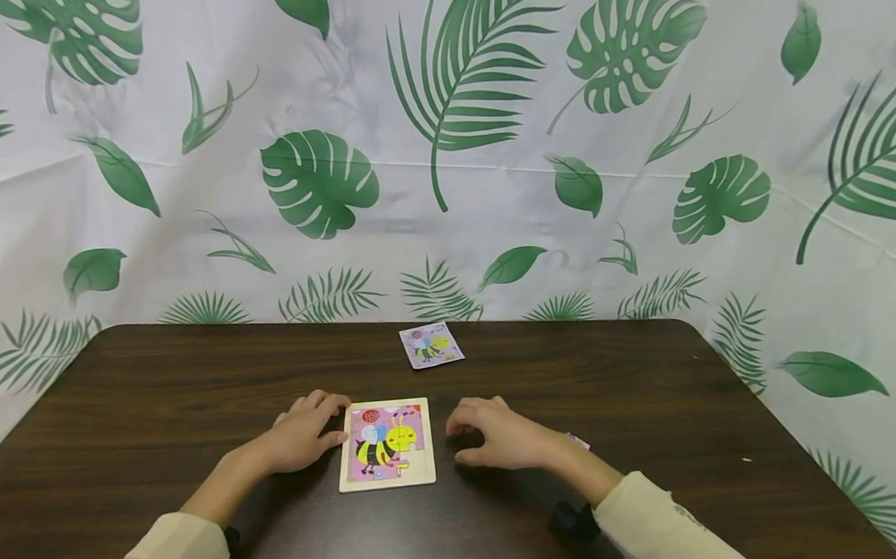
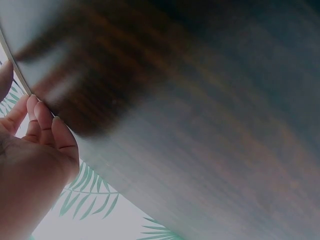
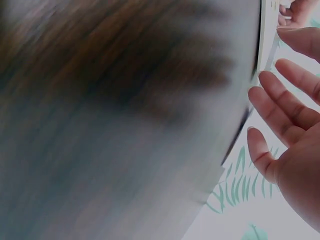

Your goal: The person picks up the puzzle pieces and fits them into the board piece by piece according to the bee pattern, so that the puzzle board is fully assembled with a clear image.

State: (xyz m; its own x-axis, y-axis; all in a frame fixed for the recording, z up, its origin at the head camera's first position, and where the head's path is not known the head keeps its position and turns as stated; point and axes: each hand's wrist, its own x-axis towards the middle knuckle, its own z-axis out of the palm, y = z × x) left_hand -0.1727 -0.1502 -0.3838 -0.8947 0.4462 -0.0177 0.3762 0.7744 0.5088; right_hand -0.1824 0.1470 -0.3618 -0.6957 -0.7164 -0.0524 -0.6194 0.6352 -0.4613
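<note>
A wooden jigsaw puzzle (image 1: 379, 427) with a yellow and black bee on pink lies flat in its pale frame. Bare wood shows in its lower right part, where no picture covers the tray. At the puzzle's left edge, my left hand (image 1: 304, 432) rests with its thumb and fingertips against the frame. My right hand (image 1: 500, 434) hovers or rests a little to the right of the puzzle, apart from it. Its fingers are loosely bent and spread, with nothing between them in the right wrist view. A pink puzzle piece (image 1: 578, 441) lies partly hidden behind the right forearm.
A picture card (image 1: 432, 345) with the same bee lies farther back on the dark wooden table (image 1: 196, 365). A tiny yellowish scrap (image 1: 746, 460) is at the right. Behind the table hangs a white cloth (image 1: 491, 227) with green leaves.
</note>
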